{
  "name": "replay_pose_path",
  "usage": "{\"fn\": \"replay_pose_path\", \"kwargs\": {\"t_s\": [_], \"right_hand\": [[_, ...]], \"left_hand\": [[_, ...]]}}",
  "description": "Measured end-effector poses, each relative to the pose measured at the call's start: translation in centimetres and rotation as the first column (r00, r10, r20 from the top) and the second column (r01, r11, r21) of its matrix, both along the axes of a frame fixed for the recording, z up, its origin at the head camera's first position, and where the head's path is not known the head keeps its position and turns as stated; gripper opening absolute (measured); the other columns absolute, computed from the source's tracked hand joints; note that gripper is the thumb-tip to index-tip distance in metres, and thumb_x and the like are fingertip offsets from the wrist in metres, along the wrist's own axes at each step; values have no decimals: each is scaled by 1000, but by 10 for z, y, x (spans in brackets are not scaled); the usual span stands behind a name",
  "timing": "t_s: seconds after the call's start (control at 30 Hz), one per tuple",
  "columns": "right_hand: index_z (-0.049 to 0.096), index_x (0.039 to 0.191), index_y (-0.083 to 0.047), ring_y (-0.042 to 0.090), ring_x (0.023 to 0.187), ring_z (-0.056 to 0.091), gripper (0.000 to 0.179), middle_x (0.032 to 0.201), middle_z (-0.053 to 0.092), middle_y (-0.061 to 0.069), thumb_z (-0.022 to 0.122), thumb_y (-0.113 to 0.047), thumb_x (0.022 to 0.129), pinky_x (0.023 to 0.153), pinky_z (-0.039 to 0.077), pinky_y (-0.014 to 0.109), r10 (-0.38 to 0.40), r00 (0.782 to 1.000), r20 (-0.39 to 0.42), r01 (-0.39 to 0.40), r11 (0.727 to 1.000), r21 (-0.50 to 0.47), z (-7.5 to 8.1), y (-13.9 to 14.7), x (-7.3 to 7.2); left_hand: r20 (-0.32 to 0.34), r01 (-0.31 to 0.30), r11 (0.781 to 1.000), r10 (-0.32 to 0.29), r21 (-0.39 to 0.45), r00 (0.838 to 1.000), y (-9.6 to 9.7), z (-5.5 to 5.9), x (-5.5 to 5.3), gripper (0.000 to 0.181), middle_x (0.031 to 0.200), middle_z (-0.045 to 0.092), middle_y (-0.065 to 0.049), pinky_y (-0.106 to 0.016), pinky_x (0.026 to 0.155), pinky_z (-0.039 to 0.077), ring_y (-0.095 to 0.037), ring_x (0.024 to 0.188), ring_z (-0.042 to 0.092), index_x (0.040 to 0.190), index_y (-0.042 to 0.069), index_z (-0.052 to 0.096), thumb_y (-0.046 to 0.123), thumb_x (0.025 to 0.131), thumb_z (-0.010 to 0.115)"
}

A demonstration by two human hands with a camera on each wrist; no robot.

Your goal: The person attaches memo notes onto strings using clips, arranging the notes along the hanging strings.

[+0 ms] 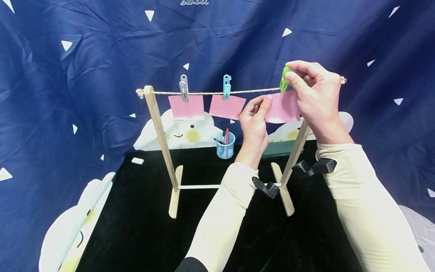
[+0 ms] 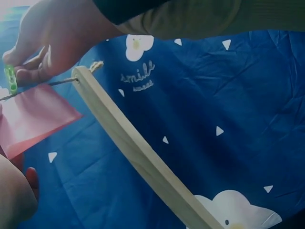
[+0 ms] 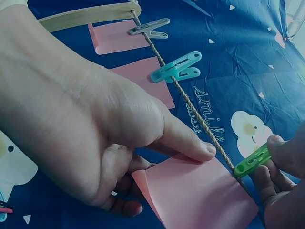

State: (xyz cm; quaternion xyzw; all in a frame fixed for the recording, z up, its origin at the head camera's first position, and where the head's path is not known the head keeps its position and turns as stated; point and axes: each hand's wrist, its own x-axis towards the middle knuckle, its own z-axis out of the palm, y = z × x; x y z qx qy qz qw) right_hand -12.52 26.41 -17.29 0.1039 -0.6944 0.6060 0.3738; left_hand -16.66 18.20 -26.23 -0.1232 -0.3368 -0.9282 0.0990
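My left hand (image 1: 255, 122) pinches the left edge of a pink paper square (image 1: 283, 107) between thumb and fingers, just under the rope. With thumb and fingers, my right hand (image 1: 317, 90) holds a green clothespin (image 1: 284, 79) by its upper end; its lower end meets the rope (image 3: 202, 119) at the paper's top edge. In the right wrist view that green clothespin (image 3: 252, 161) lies across the rope. Farther left, a grey clothespin (image 1: 184, 87) and a blue clothespin (image 1: 227, 87) each clip a pink paper (image 1: 188, 108) and another pink paper (image 1: 227, 107) to the line.
The rope runs between two wooden posts (image 1: 161, 139), joined low down by a white bar (image 1: 198, 187). Behind stands a blue mesh pen cup (image 1: 225, 152) with pens. A small white block (image 1: 137, 161) lies on the black tabletop (image 1: 142, 226), and a green tray-like object (image 1: 278, 149) sits behind the right post.
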Motion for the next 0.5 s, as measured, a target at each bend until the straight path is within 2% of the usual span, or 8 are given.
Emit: {"fn": "replay_pose_path", "kwargs": {"t_s": [0.1,0.5], "right_hand": [[77,107,0,4,74,64,20,89,69,-5,70,6,88,72,49,13,-36,999,20,36,999,37,-1,0,0],[77,108,-1,3,79,64,21,91,67,-10,72,3,89,74,49,12,-92,995,26,89,989,117,-6,1,1]], "left_hand": [[-2,3,1000,-3,-2,1000,-1,0,0,32,80,69,11,-18,76,50,-4,79,63,115,-23,57,-6,90,68],[-7,-15,1000,15,-4,1000,-3,0,0,28,78,68,9,-18,74,50,-5,78,62,111,-22,59,-7,89,68]]}}
